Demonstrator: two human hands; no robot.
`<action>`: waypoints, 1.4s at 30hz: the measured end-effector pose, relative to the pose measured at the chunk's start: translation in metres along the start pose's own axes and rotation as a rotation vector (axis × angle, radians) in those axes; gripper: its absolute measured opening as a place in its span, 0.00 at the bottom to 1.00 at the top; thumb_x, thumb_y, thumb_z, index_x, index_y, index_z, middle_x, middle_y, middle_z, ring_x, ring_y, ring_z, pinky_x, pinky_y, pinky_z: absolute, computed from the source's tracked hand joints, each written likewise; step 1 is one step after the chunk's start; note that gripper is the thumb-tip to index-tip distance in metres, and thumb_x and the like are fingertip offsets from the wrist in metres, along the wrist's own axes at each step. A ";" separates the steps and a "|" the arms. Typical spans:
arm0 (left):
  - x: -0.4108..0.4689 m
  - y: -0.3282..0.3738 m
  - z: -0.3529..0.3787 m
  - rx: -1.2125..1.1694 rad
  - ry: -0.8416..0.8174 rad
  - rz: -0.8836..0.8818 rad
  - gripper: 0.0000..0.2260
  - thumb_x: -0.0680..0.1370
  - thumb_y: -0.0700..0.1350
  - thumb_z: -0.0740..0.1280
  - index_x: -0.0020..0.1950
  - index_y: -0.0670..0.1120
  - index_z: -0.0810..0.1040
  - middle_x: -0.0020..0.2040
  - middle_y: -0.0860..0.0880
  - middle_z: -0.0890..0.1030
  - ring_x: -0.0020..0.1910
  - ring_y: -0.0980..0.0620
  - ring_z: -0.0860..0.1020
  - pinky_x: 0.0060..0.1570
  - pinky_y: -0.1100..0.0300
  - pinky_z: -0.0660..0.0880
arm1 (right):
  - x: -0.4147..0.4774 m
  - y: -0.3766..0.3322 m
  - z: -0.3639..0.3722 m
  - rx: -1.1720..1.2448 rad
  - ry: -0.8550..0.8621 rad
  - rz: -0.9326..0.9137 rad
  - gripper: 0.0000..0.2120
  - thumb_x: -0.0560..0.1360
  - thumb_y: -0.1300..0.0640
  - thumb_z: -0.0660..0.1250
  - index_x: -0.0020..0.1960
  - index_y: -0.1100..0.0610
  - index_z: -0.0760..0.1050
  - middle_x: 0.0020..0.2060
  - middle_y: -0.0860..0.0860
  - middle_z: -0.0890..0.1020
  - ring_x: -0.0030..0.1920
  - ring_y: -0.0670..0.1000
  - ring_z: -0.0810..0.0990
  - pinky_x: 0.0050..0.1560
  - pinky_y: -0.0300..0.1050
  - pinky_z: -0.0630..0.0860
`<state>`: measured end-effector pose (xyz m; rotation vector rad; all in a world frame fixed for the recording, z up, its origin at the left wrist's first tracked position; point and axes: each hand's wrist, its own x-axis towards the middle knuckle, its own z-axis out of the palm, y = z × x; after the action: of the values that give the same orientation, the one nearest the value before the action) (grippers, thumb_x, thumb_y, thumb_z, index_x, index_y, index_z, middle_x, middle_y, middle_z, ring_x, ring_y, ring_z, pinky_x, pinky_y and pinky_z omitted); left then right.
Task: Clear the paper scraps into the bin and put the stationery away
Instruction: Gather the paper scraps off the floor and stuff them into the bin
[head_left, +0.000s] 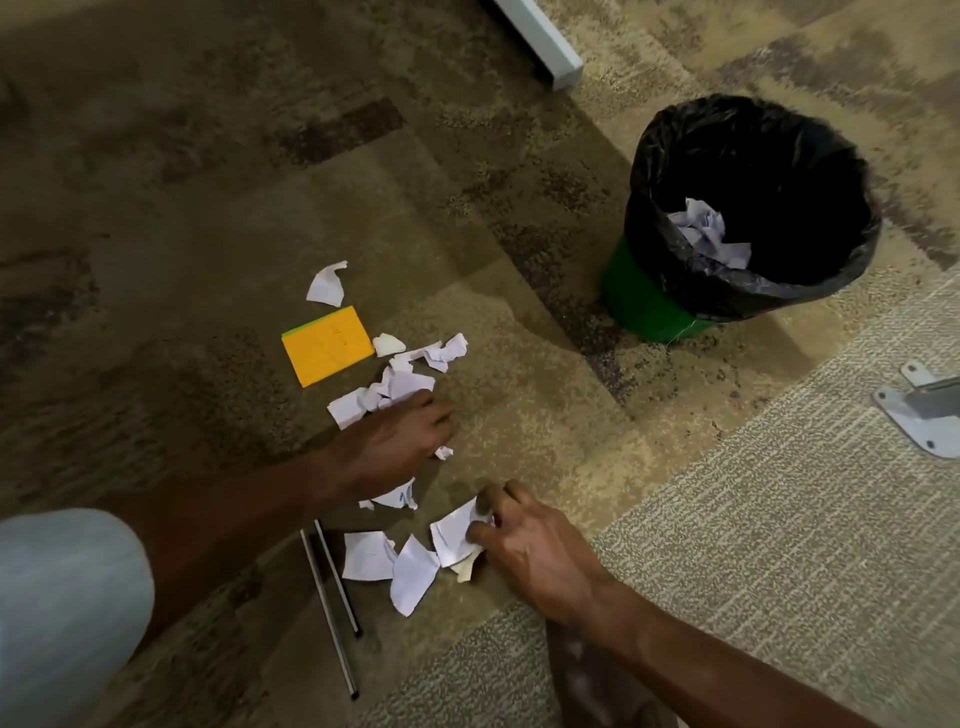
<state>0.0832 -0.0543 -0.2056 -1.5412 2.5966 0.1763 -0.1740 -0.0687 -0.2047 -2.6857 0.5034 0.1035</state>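
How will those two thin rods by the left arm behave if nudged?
The rods look round and smooth, so probably roll on the carpet. Straight along their length, likely stiff. Thin and flat-lying, maybe hard to pinch.

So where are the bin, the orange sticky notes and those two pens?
bin (654, 306): head view, on its green outer wall below the black liner.
orange sticky notes (327, 347): head view, middle of the top sheet.
two pens (332, 597): head view, mid-shaft, on the carpet.
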 end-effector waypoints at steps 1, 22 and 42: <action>0.002 -0.001 -0.001 -0.042 0.027 -0.040 0.11 0.63 0.33 0.67 0.41 0.47 0.79 0.42 0.47 0.80 0.40 0.47 0.80 0.39 0.56 0.74 | 0.001 0.004 0.002 0.030 0.029 0.020 0.08 0.73 0.60 0.72 0.51 0.52 0.82 0.53 0.53 0.79 0.51 0.55 0.79 0.33 0.48 0.80; 0.165 -0.004 -0.262 -0.743 0.847 -0.513 0.07 0.74 0.48 0.78 0.49 0.48 0.85 0.42 0.56 0.83 0.40 0.60 0.81 0.36 0.66 0.76 | -0.011 0.077 -0.273 0.197 0.948 0.456 0.05 0.78 0.50 0.74 0.51 0.51 0.84 0.37 0.42 0.83 0.33 0.41 0.82 0.31 0.35 0.79; 0.229 -0.004 -0.235 -0.281 0.638 -0.319 0.16 0.74 0.51 0.68 0.60 0.49 0.84 0.56 0.50 0.85 0.63 0.45 0.73 0.52 0.54 0.73 | 0.011 0.166 -0.282 0.048 0.885 0.673 0.17 0.72 0.60 0.64 0.54 0.57 0.88 0.46 0.56 0.89 0.41 0.52 0.84 0.47 0.39 0.74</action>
<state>-0.0321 -0.2920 -0.0107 -2.4247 2.7889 0.0151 -0.2242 -0.3272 -0.0108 -2.2684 1.6083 -0.9199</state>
